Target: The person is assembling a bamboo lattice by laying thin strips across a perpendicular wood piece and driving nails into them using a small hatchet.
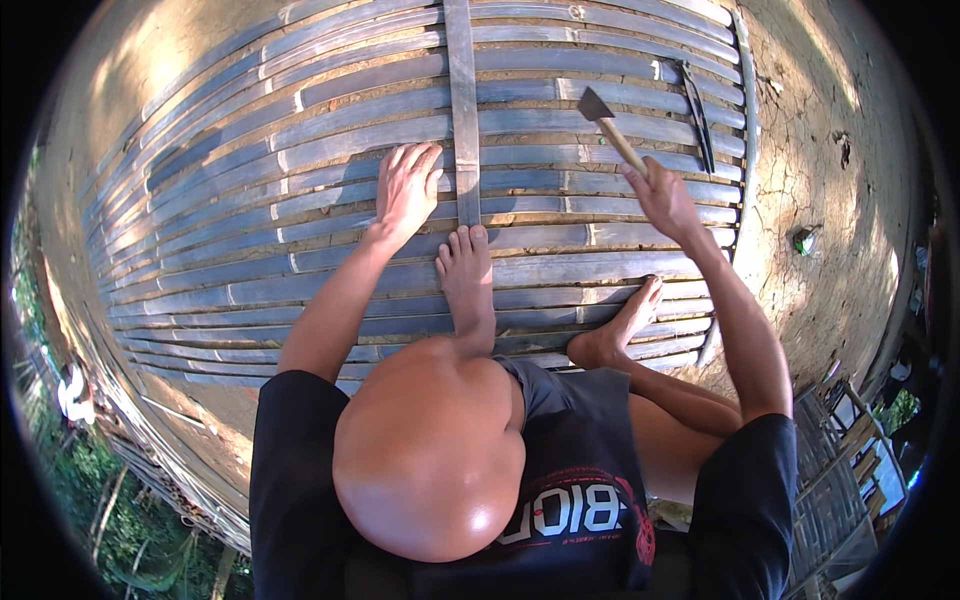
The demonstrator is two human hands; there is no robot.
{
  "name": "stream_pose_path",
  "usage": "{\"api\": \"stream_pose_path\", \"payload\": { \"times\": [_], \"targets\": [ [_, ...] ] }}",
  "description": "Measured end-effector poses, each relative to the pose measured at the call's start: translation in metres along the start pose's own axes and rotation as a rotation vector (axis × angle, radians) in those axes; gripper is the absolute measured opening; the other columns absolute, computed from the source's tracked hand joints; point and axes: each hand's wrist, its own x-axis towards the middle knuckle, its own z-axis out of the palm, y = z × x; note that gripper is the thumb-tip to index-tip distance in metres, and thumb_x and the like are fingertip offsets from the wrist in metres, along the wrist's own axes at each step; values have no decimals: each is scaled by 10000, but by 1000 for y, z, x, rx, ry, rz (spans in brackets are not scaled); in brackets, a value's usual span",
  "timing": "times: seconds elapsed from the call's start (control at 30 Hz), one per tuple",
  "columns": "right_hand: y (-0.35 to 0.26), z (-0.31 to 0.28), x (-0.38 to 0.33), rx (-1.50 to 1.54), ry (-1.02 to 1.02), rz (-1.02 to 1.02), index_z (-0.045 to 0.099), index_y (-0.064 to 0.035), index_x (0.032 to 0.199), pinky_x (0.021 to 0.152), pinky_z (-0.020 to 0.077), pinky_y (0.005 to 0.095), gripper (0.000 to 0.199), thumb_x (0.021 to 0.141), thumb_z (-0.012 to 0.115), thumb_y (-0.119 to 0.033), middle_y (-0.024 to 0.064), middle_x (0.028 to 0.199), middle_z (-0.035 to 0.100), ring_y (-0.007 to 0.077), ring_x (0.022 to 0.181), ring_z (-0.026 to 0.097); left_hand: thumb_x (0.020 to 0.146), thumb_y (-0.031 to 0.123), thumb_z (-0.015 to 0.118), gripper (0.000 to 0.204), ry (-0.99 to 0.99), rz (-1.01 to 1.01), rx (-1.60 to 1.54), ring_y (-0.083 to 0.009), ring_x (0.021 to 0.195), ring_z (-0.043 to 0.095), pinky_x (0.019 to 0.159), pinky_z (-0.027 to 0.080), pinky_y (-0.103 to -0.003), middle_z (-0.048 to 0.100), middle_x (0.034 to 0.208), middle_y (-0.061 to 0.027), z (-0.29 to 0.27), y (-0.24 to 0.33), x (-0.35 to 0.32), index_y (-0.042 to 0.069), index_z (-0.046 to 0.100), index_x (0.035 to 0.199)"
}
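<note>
My right hand (664,198) is wrapped round the wooden handle of a small hatchet (594,105), whose dark, wedge-shaped head is raised over the slats. To the left, my left hand (408,190) rests on the bamboo slats (350,133), fingers stretched forward and thumb apart, beside a long flat bamboo strip (463,100). That strip lies crosswise over the slats. Its near end reaches the toes of my bare left foot (467,275). No object shows in my left hand, though its palm is hidden.
My right foot (622,325) is on the slats' near right part. A pair of dark, long-handled pincers (697,115) lies at the far right, near the upright edge pole (746,120). Cracked bare earth (810,150) surrounds the panel. A woven bamboo panel (830,500) stands at the lower right.
</note>
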Motion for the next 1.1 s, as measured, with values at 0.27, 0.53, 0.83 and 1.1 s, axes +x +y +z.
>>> {"api": "stream_pose_path", "payload": {
  "times": [0.27, 0.53, 0.83, 1.1],
  "targets": [
    [82, -41, -96, -6, -55, 162, 558, 31, 883, 628, 471, 491, 492, 1025, 533, -439, 251, 657, 589, 423, 655, 627, 869, 154, 686, 338, -286, 180, 186, -314, 1075, 569, 954, 452, -443, 613, 1107, -121, -10, 1, 38, 25, 629, 1176],
    [117, 30, -177, 221, -18, 428, 600, 2, 1095, 647, 489, 492, 435, 993, 585, -421, 229, 763, 640, 418, 723, 646, 851, 52, 666, 286, -293, 161, 132, -384, 1031, 579, 909, 476, -458, 608, 1049, -181, -11, 13, 42, -13, 605, 1123],
    [133, 90, -148, 451, 270, 471, 595, 6, 1135, 595, 454, 468, 440, 1017, 555, -416, 203, 714, 609, 339, 639, 581, 894, 135, 712, 290, -329, -335, -155, -306, 993, 641, 860, 516, -407, 647, 1053, -162, -4, 31, 50, -7, 655, 1141],
    [139, 63, -88, 545, 184, 508, 625, 4, 1051, 574, 486, 421, 429, 1003, 595, -421, 177, 630, 615, 344, 596, 655, 964, 264, 647, 366, -340, -704, -451, -264, 940, 697, 839, 546, -360, 717, 1106, -155, 3, 25, 46, -7, 658, 1210]
  ]
}}
